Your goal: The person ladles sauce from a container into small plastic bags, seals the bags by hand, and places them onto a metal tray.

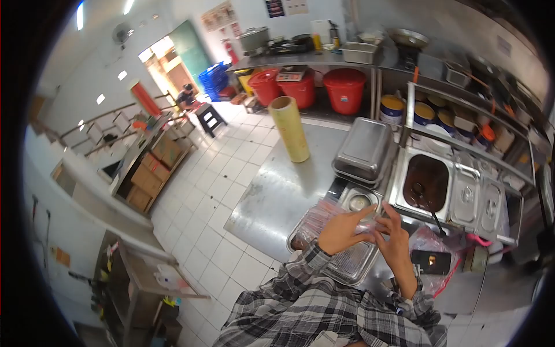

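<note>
My left hand and my right hand are close together above the steel table. Thumbs and fingertips pinch a thin piece of clear plastic between them; its exact form is hard to make out. Clear plastic with reddish stripes shows beside my left hand, over a metal tray with brown contents. Below my hands lies a rectangular metal tray, partly covered by my sleeve. Just beyond my fingers is a small steel pan.
A plastic-wrap roll stands upright on the steel table. Beyond the hands is a lidded steel container. To the right are a pan of dark sauce with a ladle and a phone on plastic. A person sits far back.
</note>
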The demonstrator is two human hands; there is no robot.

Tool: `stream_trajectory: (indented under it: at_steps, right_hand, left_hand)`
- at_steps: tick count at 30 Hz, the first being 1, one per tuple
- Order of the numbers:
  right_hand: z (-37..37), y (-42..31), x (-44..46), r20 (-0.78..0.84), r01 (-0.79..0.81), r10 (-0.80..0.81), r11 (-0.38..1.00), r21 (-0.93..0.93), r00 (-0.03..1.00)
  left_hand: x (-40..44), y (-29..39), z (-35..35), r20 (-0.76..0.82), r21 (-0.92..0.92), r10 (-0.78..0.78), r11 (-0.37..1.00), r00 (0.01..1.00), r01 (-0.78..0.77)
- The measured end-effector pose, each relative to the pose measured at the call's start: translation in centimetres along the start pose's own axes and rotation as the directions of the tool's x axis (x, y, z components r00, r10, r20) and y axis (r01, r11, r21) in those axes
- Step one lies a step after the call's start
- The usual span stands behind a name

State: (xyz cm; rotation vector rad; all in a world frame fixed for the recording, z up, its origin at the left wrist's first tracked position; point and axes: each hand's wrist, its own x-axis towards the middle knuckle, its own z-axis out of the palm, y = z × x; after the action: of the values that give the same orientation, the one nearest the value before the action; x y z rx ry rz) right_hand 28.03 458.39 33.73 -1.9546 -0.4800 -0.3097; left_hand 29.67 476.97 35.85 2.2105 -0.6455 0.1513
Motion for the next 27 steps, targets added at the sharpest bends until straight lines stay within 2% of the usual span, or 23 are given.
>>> stream_trajectory:
  at_steps: [1,2,3,4,6,7,9,12,13,14,16,19,22,25,27]
  right_hand:
    - [-0.4,-0.1,-0.1,0.021,-0.025,0.024,0.999,0.038,0.999]
    - [-1.0,-0.4,-0.3,0.033,-0.056,0.053,0.996,0.069,0.998]
    - [-1.5,-1.0,-0.2,0.031,-0.025,0.025,1.0,-0.01,0.999]
    - [-2.0,-1.5,-0.1,0.026,0.089,-0.087,0.988,-0.124,0.996]
    - [-2.9,-2.4,0.0,0.043,-0.02,0.03,0.98,-0.199,0.999]
    - [-3.3,-2.4,0.0,0.032,-0.027,0.034,0.981,-0.194,0.999]
    - [-3.7,-2.3,-0.2,0.028,-0.028,0.033,0.984,-0.178,0.999]
    - [-4.0,-2.6,-0.7,-0.026,0.067,-0.069,0.994,-0.09,0.997]
    - [-4.1,-2.0,-0.8,-0.163,0.227,-0.274,0.94,-0.256,0.948]
    - [-5.1,-2.8,-0.6,-0.243,0.146,-0.275,0.885,-0.441,0.93]
    - [-7.9,-5.3,0.3,-0.381,-0.071,-0.315,0.682,-0.728,0.869]
    - [-9.8,-3.2,-0.4,-0.446,-0.329,-0.098,0.539,-0.776,0.89]
    - [-9.5,-0.5,-0.2,-0.442,-0.506,0.281,0.659,-0.557,0.852]
    - [-10.1,1.2,0.3,-0.386,-0.404,0.212,0.745,-0.531,0.898]
    - [-10.9,0.3,1.5,-0.35,-0.324,0.078,0.604,-0.728,0.933]
  left_hand:
    - [0.0,-0.2,0.0,0.041,0.003,0.113,0.994,0.993,-0.113]
    - [0.1,-0.3,-0.1,0.069,-0.002,0.097,0.995,0.993,-0.098]
    - [0.3,-0.3,-0.3,0.097,-0.007,0.085,0.996,0.992,-0.084]
    - [0.3,-0.2,-0.3,0.131,-0.01,0.068,0.998,0.989,-0.067]
    - [0.8,1.4,-0.7,0.122,-0.021,0.058,0.998,0.991,-0.056]
    - [1.1,1.9,-0.8,0.108,-0.018,0.045,0.999,0.993,-0.044]
    - [1.5,2.0,-0.7,0.07,0.018,0.146,0.989,0.987,-0.147]
    - [2.3,2.4,-0.9,0.045,-0.011,0.247,0.969,0.968,-0.247]
    - [2.5,2.4,-1.0,0.04,-0.034,0.271,0.962,0.962,-0.27]
    - [2.7,2.1,-1.0,0.034,-0.045,0.29,0.956,0.956,-0.289]
    - [2.9,1.5,-0.8,0.019,-0.067,0.321,0.945,0.947,-0.32]
    - [2.7,1.5,-0.7,0.064,-0.143,0.175,0.976,0.983,-0.165]
    - [2.9,1.4,-0.1,0.057,-0.148,0.181,0.974,0.982,-0.171]
    - [2.9,1.4,0.1,0.077,-0.166,0.161,0.975,0.984,-0.146]
    - [3.0,1.0,0.3,0.071,-0.17,0.182,0.971,0.981,-0.168]
